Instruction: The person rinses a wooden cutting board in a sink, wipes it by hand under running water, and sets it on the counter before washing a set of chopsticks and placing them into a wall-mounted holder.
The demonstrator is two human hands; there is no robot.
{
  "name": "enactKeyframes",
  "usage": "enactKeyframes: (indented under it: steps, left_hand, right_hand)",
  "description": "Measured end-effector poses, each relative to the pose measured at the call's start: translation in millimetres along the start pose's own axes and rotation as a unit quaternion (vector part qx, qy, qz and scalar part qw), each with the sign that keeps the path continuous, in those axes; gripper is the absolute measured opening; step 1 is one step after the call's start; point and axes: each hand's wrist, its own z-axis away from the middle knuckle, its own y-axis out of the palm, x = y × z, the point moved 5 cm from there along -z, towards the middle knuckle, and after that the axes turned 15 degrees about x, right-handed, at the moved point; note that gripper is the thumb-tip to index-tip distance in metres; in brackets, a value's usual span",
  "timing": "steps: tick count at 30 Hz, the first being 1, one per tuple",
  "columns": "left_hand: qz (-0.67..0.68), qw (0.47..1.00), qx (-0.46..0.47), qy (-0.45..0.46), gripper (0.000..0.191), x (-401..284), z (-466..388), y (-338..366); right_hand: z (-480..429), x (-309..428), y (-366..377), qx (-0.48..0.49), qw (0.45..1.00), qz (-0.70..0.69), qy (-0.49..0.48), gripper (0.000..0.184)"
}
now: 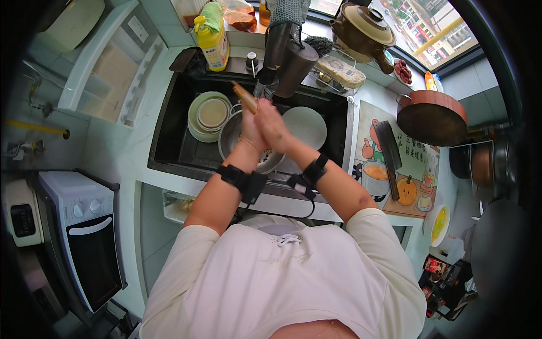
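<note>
Pressed together over the sink [178, 153], my left hand [251, 129] and my right hand [271, 123] hold a bundle of wooden chopsticks [244, 97] between them. The chopsticks' far ends stick out up and to the left, close to the faucet [264, 87]; the near ends are hidden by my hands. Below my hands is a round metal pan [228, 142] with dark food bits in it, partly covered by my forearms. Left of it, small bowls [212, 113] are stacked in a green bowl [195, 127]. A pale round plate or lid [305, 125] lies to the right.
A yellow pump bottle [213, 48] and a sponge [341, 71] stand behind the sink. A cleaver [388, 146] lies on a printed cutting board [368, 123] at right. Beyond are a lidded clay pot [366, 25], a copper-coloured pot [432, 116] and a bowl of yellow food [440, 226].
</note>
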Motion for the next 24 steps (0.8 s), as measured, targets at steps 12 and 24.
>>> enactKeyframes:
  steps: [12,24]
  left_hand:
    - [-0.049,0.993,0.104,-0.026,0.059,13,19,67]
    - [0.009,1.000,-0.012,-0.002,0.056,-5,11,27]
  right_hand:
    - [-1,-35,-29,0.038,0.987,0.136,0.082,0.032]
    - [6,3,-3,0.032,0.999,-0.033,0.008,0.035]
